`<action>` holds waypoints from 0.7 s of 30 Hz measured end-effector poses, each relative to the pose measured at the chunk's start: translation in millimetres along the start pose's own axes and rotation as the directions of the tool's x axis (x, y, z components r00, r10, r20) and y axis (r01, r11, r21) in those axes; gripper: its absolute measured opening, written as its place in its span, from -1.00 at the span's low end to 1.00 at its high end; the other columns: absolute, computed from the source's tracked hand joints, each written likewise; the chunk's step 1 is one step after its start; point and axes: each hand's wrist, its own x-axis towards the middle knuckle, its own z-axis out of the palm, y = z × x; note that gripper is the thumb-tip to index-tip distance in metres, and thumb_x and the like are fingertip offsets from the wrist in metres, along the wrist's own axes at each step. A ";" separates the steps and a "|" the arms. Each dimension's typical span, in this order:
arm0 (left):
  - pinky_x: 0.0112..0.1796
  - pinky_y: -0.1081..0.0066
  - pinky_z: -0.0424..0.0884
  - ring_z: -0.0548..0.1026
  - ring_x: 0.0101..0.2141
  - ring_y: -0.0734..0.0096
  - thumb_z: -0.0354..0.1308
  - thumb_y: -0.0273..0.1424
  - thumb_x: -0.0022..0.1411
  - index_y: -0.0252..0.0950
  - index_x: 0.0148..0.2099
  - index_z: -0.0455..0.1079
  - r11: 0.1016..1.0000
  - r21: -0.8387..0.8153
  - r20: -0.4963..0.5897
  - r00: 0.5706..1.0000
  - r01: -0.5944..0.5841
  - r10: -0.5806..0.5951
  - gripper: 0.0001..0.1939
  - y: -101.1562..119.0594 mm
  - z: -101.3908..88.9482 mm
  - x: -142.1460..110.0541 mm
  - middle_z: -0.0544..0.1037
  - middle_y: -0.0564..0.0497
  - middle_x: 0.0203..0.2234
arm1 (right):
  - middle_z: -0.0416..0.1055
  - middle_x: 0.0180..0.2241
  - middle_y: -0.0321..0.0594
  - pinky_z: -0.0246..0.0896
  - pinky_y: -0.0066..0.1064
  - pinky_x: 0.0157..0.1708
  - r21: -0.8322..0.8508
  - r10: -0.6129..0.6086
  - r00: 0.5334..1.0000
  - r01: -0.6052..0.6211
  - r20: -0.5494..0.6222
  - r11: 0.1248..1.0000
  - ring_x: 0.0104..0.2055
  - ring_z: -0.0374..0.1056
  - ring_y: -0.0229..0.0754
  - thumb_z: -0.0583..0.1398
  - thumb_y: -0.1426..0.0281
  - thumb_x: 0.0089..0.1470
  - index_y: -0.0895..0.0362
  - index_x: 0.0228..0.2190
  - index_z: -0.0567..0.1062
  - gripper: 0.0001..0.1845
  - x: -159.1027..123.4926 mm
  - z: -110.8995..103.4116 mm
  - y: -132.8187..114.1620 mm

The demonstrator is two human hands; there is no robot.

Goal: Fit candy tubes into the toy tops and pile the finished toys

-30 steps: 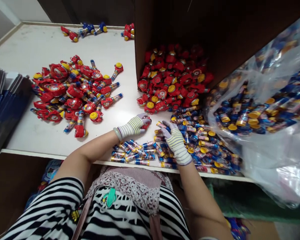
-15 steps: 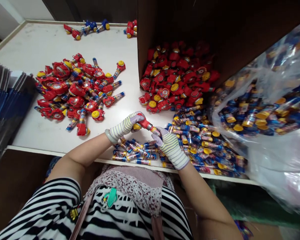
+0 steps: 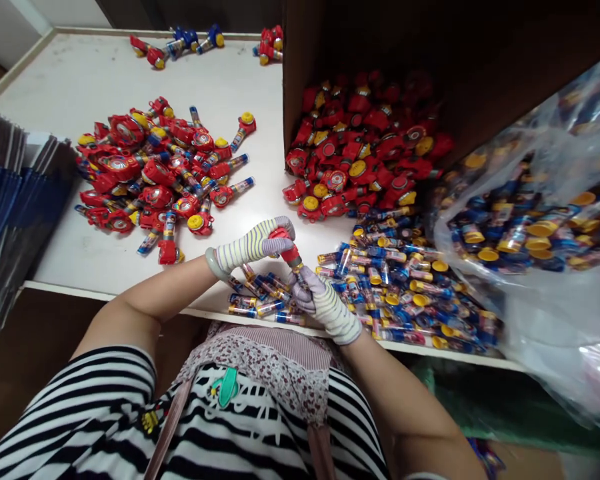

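Observation:
My left hand [image 3: 253,245], in a striped glove, is closed round a red toy head [image 3: 283,241] held above the table's front edge. My right hand [image 3: 323,301], also gloved, grips a small tube [image 3: 297,265] whose end is pushed into that red piece. The two hands meet over a scatter of small blue and yellow-capped tubes [image 3: 390,280]. A heap of red toy pieces [image 3: 360,160] spills from a tipped cardboard box [image 3: 300,60] just beyond my hands. A pile of joined red toys with tubes [image 3: 155,173] lies to the left.
A clear plastic bag [image 3: 540,220] full of tubes bulges in at the right. Dark blue flat packs [image 3: 10,193] stack at the left edge. A few more toys [image 3: 180,47] lie at the white table's [image 3: 70,87] far side.
My hands, apart on the table a second ago, lifted a red piece and a tube, brought them together, and drew them nearer my body while tilting the pair more upright.

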 end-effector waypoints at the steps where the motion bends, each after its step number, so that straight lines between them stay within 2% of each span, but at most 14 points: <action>1: -0.31 0.44 0.31 0.36 -0.38 0.44 0.16 -0.19 0.25 -0.35 -0.23 0.32 1.000 -0.024 -0.042 0.999 0.005 -0.006 -0.71 -1.9 1.5 -0.6 0.40 0.01 -0.40 | 0.05 -0.68 -0.49 -0.17 -0.47 -0.67 -0.097 -0.041 0.998 0.036 -0.055 0.995 -0.69 -0.11 -0.36 0.02 -0.26 0.11 0.07 -0.41 0.36 -0.37 1.5 -0.9 -5.5; 2: -0.32 0.44 0.31 0.35 -0.38 0.44 0.16 -0.19 0.25 -0.35 -0.22 0.31 0.999 -0.035 -0.061 0.998 0.012 -0.014 -0.71 -3.0 3.2 -1.5 0.40 0.02 -0.40 | 0.13 -0.64 -0.43 -0.10 -0.45 -0.62 -0.238 -0.098 0.989 0.068 -0.115 0.969 -0.64 -0.01 -0.34 0.06 -0.23 0.10 0.08 -0.44 0.36 -0.39 2.0 -2.1 -12.1; 4: -0.32 0.45 0.31 0.35 -0.39 0.45 0.17 -0.19 0.26 -0.35 -0.22 0.31 0.999 -0.042 -0.068 0.997 0.021 -0.024 -0.71 -3.7 6.4 -3.4 0.40 0.02 -0.40 | 0.23 -0.58 -0.34 -0.01 -0.42 -0.53 -0.500 -0.216 0.952 0.081 -0.218 0.862 -0.55 0.09 -0.30 0.12 -0.19 0.08 0.07 -0.50 0.36 -0.43 -0.1 -3.3 -24.2; 6: -0.33 0.46 0.31 0.35 -0.40 0.46 0.20 -0.18 0.23 -0.34 -0.24 0.31 0.999 -0.047 -0.064 0.998 0.006 -0.009 -0.70 -3.7 7.8 -5.2 0.40 0.03 -0.40 | 0.23 -0.57 -0.32 0.00 -0.41 -0.50 -0.582 -0.271 0.921 0.062 -0.280 0.811 -0.52 0.08 -0.29 0.16 -0.17 0.05 0.07 -0.53 0.33 -0.45 -5.4 -0.6 -28.9; 8: -0.33 0.45 0.32 0.36 -0.40 0.46 0.23 -0.16 0.20 -0.34 -0.26 0.32 0.996 -0.081 -0.033 0.999 -0.032 0.030 -0.67 -3.5 6.3 -6.6 0.41 0.02 -0.41 | 0.19 -0.61 -0.36 -0.03 -0.43 -0.56 -0.440 -0.184 0.951 0.060 -0.247 0.896 -0.58 0.04 -0.31 0.10 -0.19 0.10 0.07 -0.50 0.33 -0.43 -11.3 5.9 -24.7; 10: -0.31 0.43 0.34 0.39 -0.38 0.43 0.25 -0.12 0.17 -0.34 -0.24 0.34 0.988 -0.132 0.031 0.996 -0.076 0.081 -0.64 -2.0 2.6 -7.9 0.43 -0.01 -0.38 | 0.09 -0.68 -0.45 -0.16 -0.47 -0.67 -0.145 -0.017 0.997 0.005 -0.079 0.989 -0.68 -0.08 -0.35 -0.02 -0.25 0.15 0.07 -0.45 0.34 -0.36 -15.4 13.1 -15.9; 12: -0.27 0.42 0.36 0.42 -0.33 0.39 0.29 -0.12 0.15 -0.35 -0.20 0.37 0.982 -0.153 0.091 0.988 -0.109 0.124 -0.61 1.1 -0.7 -8.8 0.45 -0.03 -0.34 | -0.06 -0.73 -0.54 -0.30 -0.48 -0.73 0.083 0.078 0.992 -0.087 0.099 0.993 -0.74 -0.25 -0.38 -0.10 -0.30 0.13 0.06 -0.41 0.35 -0.30 -16.1 16.7 -9.1; 13: -0.26 0.41 0.36 0.42 -0.32 0.39 0.30 -0.13 0.14 -0.35 -0.18 0.37 0.983 -0.144 0.105 0.986 -0.115 0.131 -0.61 3.1 -1.4 -9.0 0.46 -0.04 -0.32 | -0.10 -0.73 -0.56 -0.33 -0.49 -0.73 0.123 0.088 0.987 -0.105 0.137 0.987 -0.74 -0.30 -0.39 -0.12 -0.32 0.12 0.07 -0.40 0.35 -0.28 -15.4 16.2 -8.2; 14: -0.25 0.42 0.36 0.42 -0.31 0.39 0.30 -0.15 0.15 -0.34 -0.17 0.37 0.986 -0.122 0.106 0.986 -0.114 0.127 -0.62 4.9 -1.5 -8.9 0.46 -0.04 -0.31 | -0.11 -0.73 -0.56 -0.31 -0.49 -0.73 0.107 0.080 0.989 -0.093 0.125 0.990 -0.74 -0.30 -0.39 -0.12 -0.33 0.11 0.07 -0.40 0.36 -0.26 -14.3 14.2 -9.2; 15: -0.26 0.42 0.36 0.42 -0.32 0.40 0.29 -0.16 0.17 -0.34 -0.18 0.36 0.990 -0.090 0.090 0.989 -0.106 0.114 -0.64 6.6 -0.8 -8.6 0.46 -0.03 -0.32 | -0.06 -0.73 -0.54 -0.26 -0.48 -0.72 0.031 0.052 0.997 -0.054 0.059 0.998 -0.74 -0.25 -0.38 -0.12 -0.32 0.12 0.08 -0.39 0.37 -0.26 -13.1 10.9 -12.1; 17: -0.29 0.44 0.34 0.39 -0.35 0.43 0.24 -0.18 0.24 -0.34 -0.23 0.33 0.997 -0.030 0.007 0.998 -0.066 0.066 -0.69 8.4 2.1 -7.5 0.44 -0.01 -0.36 | 0.18 -0.64 -0.40 -0.05 -0.46 -0.64 -0.286 -0.090 0.985 0.045 -0.144 0.957 -0.67 0.01 -0.33 -0.04 -0.29 0.12 0.10 -0.32 0.42 -0.29 -11.8 2.0 -21.6; 19: -0.34 0.46 0.31 0.35 -0.41 0.47 0.16 -0.18 0.30 -0.34 -0.26 0.31 1.000 -0.025 -0.093 0.996 -0.009 0.007 -0.70 7.7 5.4 -6.3 0.39 0.02 -0.41 | 0.37 -0.48 -0.23 0.14 -0.39 -0.48 -0.637 -0.285 0.915 0.041 -0.286 0.770 -0.50 0.24 -0.22 0.08 -0.24 0.09 0.11 -0.25 0.46 -0.34 -12.6 -6.3 -31.3; 20: -0.37 0.47 0.30 0.33 -0.43 0.48 0.13 -0.17 0.32 -0.34 -0.26 0.30 0.999 -0.045 -0.127 0.992 0.008 -0.014 -0.70 6.3 6.8 -5.9 0.38 0.03 -0.43 | 0.41 -0.43 -0.19 0.17 -0.36 -0.42 -0.739 -0.353 0.884 0.013 -0.307 0.674 -0.44 0.29 -0.17 0.11 -0.22 0.08 0.11 -0.26 0.47 -0.37 -13.6 -8.9 -34.5; 21: -0.39 0.47 0.30 0.32 -0.44 0.49 0.11 -0.17 0.33 -0.34 -0.26 0.30 0.997 -0.074 -0.146 0.989 0.011 -0.021 -0.69 4.2 7.8 -5.7 0.37 0.04 -0.44 | 0.41 -0.42 -0.17 0.18 -0.34 -0.38 -0.783 -0.376 0.877 0.001 -0.298 0.622 -0.41 0.30 -0.15 0.10 -0.21 0.10 0.10 -0.29 0.47 -0.39 -14.9 -10.0 -36.0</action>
